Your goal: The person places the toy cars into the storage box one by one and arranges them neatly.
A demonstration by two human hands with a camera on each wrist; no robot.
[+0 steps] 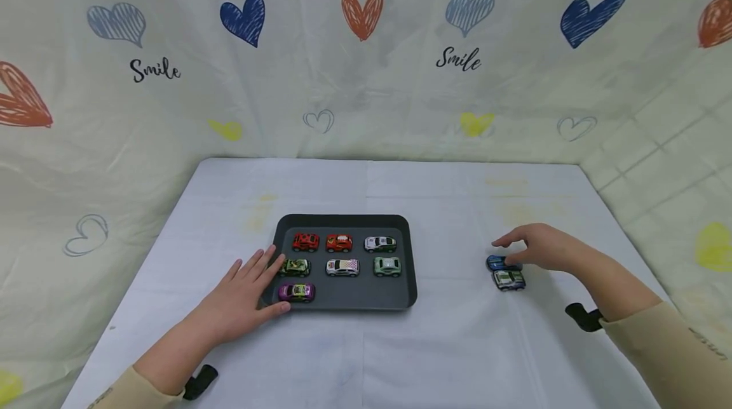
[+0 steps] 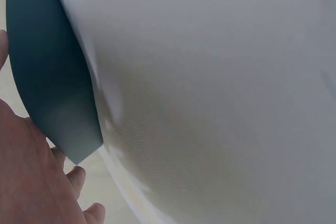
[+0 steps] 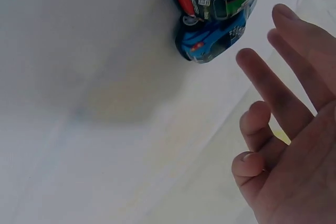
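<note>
My left hand (image 1: 246,295) lies with spread fingers along the left edge of a dark grey tray (image 1: 366,302). In the left wrist view the tray's side (image 2: 52,66) is beside that hand. Several toy cars stand in rows in the tray, among them a purple car (image 1: 297,293), a green car (image 1: 297,267) partly behind my fingertips and a red car (image 1: 305,242). My right hand (image 1: 543,247) hovers over a blue toy car (image 1: 496,262), fingers loosely bent and holding nothing. A silver-and-green toy car (image 1: 509,280) stands against the blue one. The right wrist view shows a gap between fingers and cars.
A white cloth (image 1: 366,364) covers the table. Behind it hangs a cream sheet (image 1: 400,91) printed with hearts. The two loose cars stand to the right of the tray, with bare cloth between. A black strap end (image 1: 583,317) juts from the right wrist.
</note>
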